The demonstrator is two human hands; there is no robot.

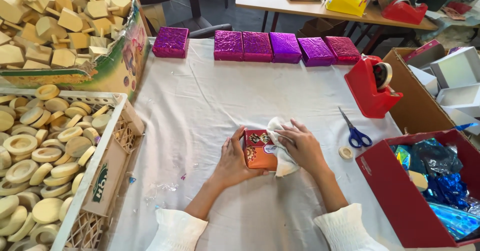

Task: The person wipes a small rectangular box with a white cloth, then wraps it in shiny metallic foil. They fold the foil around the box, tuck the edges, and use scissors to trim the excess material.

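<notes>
A small orange patterned box [258,150] lies on the white tablecloth [210,101] in front of me. My left hand [232,161] grips its left side. My right hand [301,146] presses a white cloth [281,153] against the box's right side and top. Both sleeves are white.
Several purple and pink foil-wrapped boxes [257,46] line the table's far edge. A red tape dispenser [371,87], blue-handled scissors [354,131] and a small tape roll [345,152] lie to the right. A red box of shiny foil [435,191] is at right; crates of wooden pieces [45,146] at left.
</notes>
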